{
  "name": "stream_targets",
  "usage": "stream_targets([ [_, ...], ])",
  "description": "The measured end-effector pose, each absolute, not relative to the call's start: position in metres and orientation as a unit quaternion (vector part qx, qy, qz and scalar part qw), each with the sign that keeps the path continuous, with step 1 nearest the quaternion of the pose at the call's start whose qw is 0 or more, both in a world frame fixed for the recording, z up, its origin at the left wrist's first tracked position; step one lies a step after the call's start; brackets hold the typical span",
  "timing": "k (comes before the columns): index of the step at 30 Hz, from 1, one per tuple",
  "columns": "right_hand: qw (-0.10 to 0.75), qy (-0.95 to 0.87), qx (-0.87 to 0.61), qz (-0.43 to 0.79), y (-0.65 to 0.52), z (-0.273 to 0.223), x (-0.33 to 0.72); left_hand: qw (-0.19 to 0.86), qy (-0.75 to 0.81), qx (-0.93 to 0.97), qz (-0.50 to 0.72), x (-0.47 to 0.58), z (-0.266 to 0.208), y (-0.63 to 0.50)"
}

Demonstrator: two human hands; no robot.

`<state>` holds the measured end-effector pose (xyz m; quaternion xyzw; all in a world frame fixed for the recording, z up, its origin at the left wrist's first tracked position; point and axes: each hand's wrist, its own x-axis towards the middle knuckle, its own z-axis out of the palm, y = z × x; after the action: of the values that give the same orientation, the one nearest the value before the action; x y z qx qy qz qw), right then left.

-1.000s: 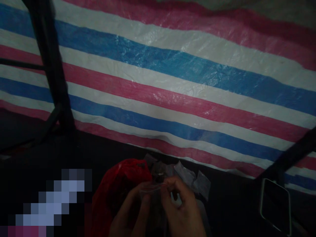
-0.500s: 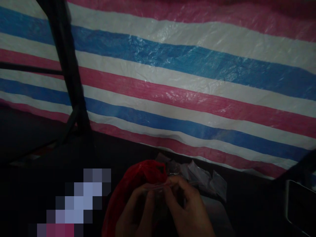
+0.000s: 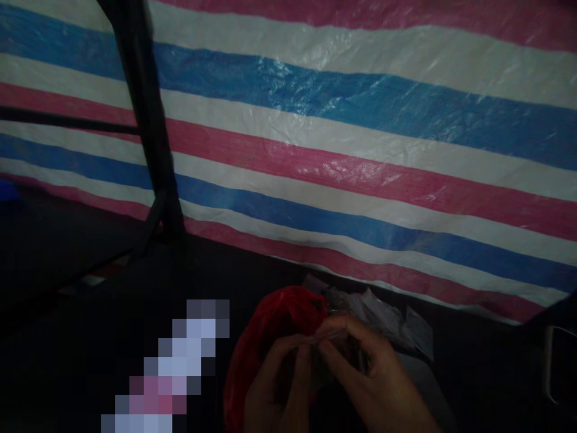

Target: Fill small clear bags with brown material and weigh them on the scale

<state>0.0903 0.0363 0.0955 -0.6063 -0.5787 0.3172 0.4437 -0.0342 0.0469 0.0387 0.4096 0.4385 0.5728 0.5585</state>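
Low in the view, both hands pinch the top edge of a small clear plastic bag (image 3: 310, 339). My left hand (image 3: 277, 385) grips that edge between thumb and index finger. Close beside it, my right hand (image 3: 372, 367) pinches the same edge, thumb tip near the left thumb. The lower part of the bag is dark, and its contents cannot be made out. Behind and to the left of the hands stands a red plastic bag (image 3: 265, 319), its mouth open. Several small clear bags (image 3: 383, 319) lie in a pile just beyond my right hand.
A striped tarp (image 3: 315, 150) hangs as a wall behind the dark surface (image 3: 216, 258). A black post (image 3: 155, 132) with a crossbar rises at left. At the right edge lies a dark flat object with a pale rim (image 3: 549, 364). A blurred-out patch covers the lower left.
The camera has turned slightly left, so the scene sits further right. My right thumb has come closer to my left thumb along the bag's edge. Both hands keep their pinch.
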Motion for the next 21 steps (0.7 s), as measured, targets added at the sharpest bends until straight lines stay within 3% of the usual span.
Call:
stream_targets([
  [11,0.419,-0.595,-0.612,0.309,0.028,0.103,0.1,0.501,0.377,0.471,0.621,-0.023,0.026,0.042],
  [21,0.429,-0.622,-0.617,0.221,0.023,0.107,0.102,0.341,0.359,0.578,0.649,-0.018,0.016,0.043],
])
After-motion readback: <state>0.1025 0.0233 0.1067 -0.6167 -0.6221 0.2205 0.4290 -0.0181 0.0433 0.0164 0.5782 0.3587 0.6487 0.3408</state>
